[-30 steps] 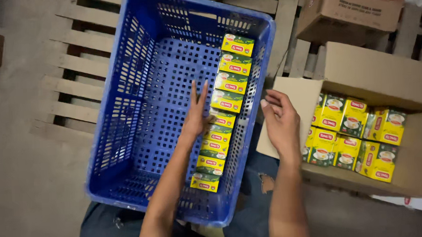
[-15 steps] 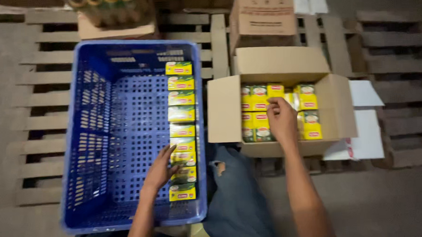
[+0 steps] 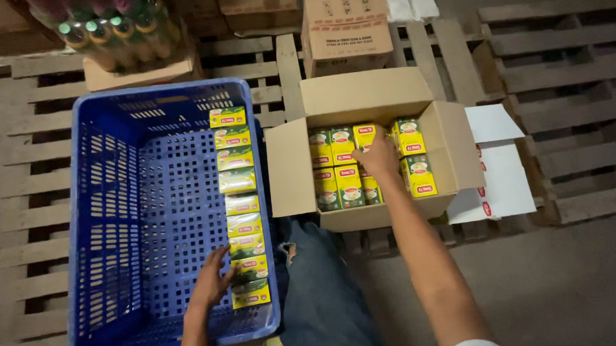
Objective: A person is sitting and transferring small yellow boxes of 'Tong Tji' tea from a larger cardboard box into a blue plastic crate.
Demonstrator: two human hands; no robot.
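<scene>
Seen from the head camera, a blue plastic crate (image 3: 112, 221) sits on wooden pallets (image 3: 36, 203), and a single row of small yellow-green boxes (image 3: 237, 196) runs along the inside of its right wall, from the far end down to the near corner. Just right of the crate stands an open cardboard carton (image 3: 360, 99) with more yellow-green boxes (image 3: 342, 175) packed upright inside. Behind it is a closed brown carton (image 3: 344, 25), and at the top left a shrink-wrapped pack of green-capped bottles (image 3: 112, 30) rests on another box. White sheets (image 3: 503, 176) lie by the open carton's right flap. The left hand (image 3: 213, 278) reaches into the crate, fingers spread and flat against the near end of the row, its grip wide and holding nothing. The right hand (image 3: 376, 157) stretches forward into the open carton, arm nearly straight, palm down over the packed boxes; its fingers curl among them, but whether the grip has closed on one cannot be told. A denim-clad knee (image 3: 318, 282) shows between crate and carton.
</scene>
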